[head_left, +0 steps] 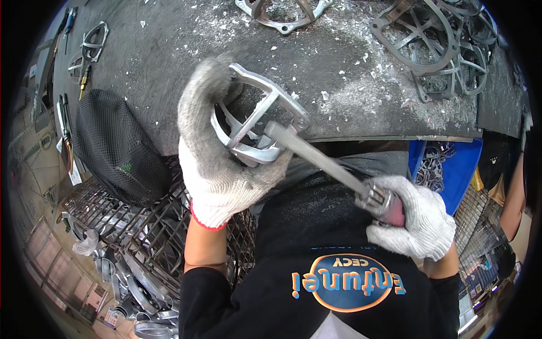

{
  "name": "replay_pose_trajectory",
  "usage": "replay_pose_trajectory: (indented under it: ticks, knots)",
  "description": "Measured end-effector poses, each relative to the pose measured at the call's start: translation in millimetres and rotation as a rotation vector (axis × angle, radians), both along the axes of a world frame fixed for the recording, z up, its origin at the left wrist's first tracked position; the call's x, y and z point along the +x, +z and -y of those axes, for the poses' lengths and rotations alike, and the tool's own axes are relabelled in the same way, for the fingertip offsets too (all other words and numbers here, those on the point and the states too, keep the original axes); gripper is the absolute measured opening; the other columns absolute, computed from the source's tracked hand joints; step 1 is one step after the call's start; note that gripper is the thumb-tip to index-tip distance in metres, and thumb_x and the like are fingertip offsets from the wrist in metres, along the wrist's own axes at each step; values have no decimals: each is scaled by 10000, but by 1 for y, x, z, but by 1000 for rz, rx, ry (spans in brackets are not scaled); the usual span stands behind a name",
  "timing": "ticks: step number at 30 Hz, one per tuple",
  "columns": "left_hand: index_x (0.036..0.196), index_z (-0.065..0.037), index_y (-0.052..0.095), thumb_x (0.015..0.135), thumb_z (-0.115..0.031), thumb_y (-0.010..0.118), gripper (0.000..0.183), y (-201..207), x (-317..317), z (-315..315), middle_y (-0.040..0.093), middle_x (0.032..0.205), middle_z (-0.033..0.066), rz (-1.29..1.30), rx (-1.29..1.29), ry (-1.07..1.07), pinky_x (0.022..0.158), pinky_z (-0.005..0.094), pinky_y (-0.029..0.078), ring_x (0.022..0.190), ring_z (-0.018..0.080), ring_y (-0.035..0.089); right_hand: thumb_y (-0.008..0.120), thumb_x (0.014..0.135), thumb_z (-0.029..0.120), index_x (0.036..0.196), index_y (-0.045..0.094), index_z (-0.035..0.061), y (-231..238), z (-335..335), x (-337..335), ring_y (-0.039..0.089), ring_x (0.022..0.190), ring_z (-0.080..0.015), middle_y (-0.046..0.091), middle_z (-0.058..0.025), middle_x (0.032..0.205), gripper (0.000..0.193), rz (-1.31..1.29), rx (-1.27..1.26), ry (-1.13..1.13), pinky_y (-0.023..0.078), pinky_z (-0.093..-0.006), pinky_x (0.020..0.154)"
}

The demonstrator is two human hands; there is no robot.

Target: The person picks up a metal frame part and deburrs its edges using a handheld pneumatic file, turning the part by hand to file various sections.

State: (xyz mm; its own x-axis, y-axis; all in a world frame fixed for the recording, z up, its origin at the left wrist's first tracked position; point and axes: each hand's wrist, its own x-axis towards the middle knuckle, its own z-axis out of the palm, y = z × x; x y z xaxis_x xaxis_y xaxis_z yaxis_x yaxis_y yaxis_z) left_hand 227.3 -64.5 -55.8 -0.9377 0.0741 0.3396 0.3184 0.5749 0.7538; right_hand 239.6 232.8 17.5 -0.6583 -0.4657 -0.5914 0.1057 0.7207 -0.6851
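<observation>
Above the front edge of the bench, my gloved left hand (206,144) is closed around a silver cast-metal frame (257,116) with crossbars, thumb and fingers at its left side and underneath. My gloved right hand (420,217) grips the reddish handle of a long, flat, file-like tool (327,161). A slotted metal collar joins its grey bar to the handle. The slightly blurred tip overlaps the lower right part of the frame; whether it touches the metal I cannot tell.
The dark bench (186,34) is strewn with pale shavings. Similar frames pile up (418,39) at far right, another frame (285,22) lies at the back. A black mesh bag (116,147) rests left above a wire basket (164,243). A blue bin (466,169) holds small metal parts.
</observation>
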Motion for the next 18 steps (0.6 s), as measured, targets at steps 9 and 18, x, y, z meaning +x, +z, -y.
replay_pose_trajectory:
  ticks: [9, 18]
  knots:
    - [1466, -23, 406, 682, -131, 923, 945, -5, -3, 4, 530, 1421, 172, -26, -33, -34, 1094, 410, 487, 1286, 277, 575, 756, 801, 582, 1302, 565, 139, -9, 20, -7, 711, 849, -447, 729, -205, 896, 695, 132, 186, 93, 569, -496, 764]
    - [1432, -26, 468, 663, -153, 944, 913, -2, 0, 1, 542, 1409, 148, 29, -63, 21, 1093, 391, 481, 1284, 267, 580, 796, 799, 451, 1286, 602, 143, 1, 18, 7, 731, 857, -363, 742, -143, 962, 608, -182, 207, 29, 579, -427, 735]
